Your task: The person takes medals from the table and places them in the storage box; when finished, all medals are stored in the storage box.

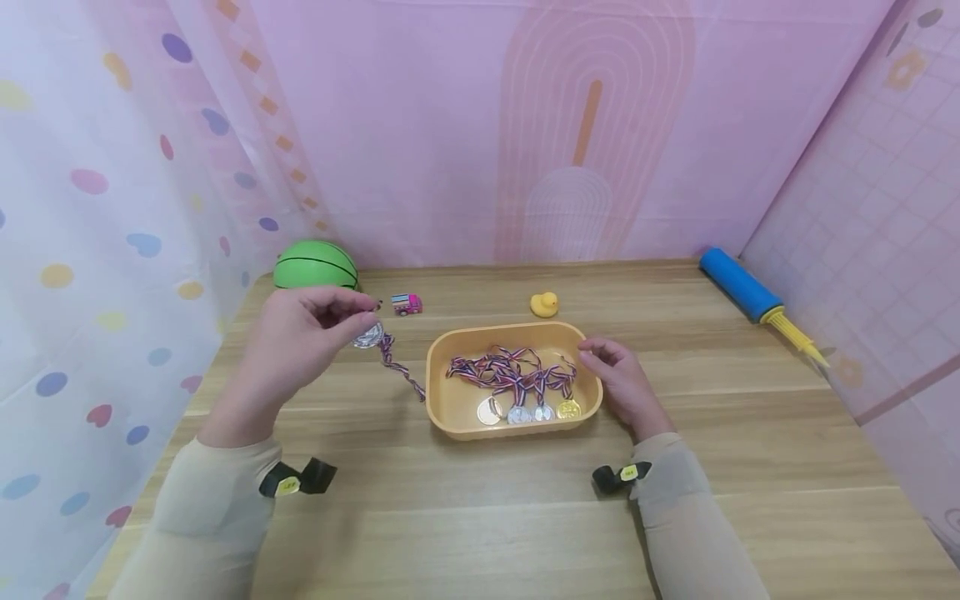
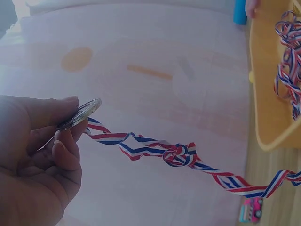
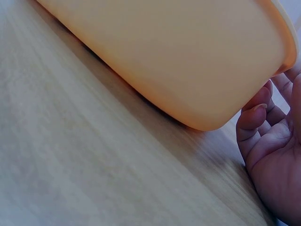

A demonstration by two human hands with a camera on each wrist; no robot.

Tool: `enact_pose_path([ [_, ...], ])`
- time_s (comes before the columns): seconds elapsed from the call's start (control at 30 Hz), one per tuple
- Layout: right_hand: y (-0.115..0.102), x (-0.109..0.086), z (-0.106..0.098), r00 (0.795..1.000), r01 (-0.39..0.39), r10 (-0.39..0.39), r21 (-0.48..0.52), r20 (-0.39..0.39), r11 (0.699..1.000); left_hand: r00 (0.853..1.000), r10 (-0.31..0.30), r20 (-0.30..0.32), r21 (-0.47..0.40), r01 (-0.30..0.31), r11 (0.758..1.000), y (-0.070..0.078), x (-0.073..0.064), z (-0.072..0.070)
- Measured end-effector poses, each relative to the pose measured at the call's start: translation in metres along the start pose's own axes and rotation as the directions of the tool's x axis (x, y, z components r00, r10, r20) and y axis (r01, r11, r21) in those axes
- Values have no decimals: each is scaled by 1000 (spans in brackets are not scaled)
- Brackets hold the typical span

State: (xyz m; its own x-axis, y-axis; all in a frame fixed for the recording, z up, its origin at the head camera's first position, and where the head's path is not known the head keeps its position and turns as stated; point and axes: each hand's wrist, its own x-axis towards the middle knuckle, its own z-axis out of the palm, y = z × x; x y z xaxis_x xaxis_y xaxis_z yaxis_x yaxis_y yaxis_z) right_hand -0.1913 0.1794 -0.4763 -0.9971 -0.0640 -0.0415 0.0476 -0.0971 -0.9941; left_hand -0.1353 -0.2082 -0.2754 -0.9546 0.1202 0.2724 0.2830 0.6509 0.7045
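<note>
Pinched by its edge between the thumb and fingers of my left hand (image 1: 300,346) is a silver medal (image 1: 369,336). Its knotted red, white and blue ribbon (image 2: 181,154) hangs toward the left end of a yellow plastic basin (image 1: 437,408). At the basin's right end, my right hand (image 1: 622,383) grips the rim; in the right wrist view its fingers (image 3: 251,120) curl beside the outer wall. Inside the basin lie several medals, among them a gold one (image 1: 569,409) and a silver one (image 1: 519,415), with a tangle of striped ribbons (image 1: 495,371) behind them.
A green ball (image 1: 315,263) is at the back left, near a small pink toy truck (image 1: 407,304). Behind the basin sits a yellow rubber duck (image 1: 543,305). A blue and yellow hand pump (image 1: 742,286) lies at the back right. Curtains border the wooden table (image 1: 450,517).
</note>
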Motion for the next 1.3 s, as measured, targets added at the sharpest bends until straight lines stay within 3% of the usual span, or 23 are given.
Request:
enact_pose_path([
  [0.2,0,2,0,1000,1,-1,7,7,1000,1000,15,16,-81,-14,997,27,17,7],
  [0.43,0,1,-1,1000,9,-10,48,10,999,993,93,71,-160,-81,984,53,40,26],
  [0.7,1,-1,-5,999,35,-35,60,-3,998,970,221,105,-271,-186,945,83,63,49],
  [0.9,0,-3,-7,1000,23,-23,42,-13,999,951,270,149,-377,-198,905,101,74,74],
  [1.1,-2,-5,-3,999,35,-34,35,-7,999,927,327,182,-411,-231,882,115,83,102],
  [1.3,0,-5,1,999,49,-49,41,9,998,917,339,211,-453,-216,865,119,88,128],
])
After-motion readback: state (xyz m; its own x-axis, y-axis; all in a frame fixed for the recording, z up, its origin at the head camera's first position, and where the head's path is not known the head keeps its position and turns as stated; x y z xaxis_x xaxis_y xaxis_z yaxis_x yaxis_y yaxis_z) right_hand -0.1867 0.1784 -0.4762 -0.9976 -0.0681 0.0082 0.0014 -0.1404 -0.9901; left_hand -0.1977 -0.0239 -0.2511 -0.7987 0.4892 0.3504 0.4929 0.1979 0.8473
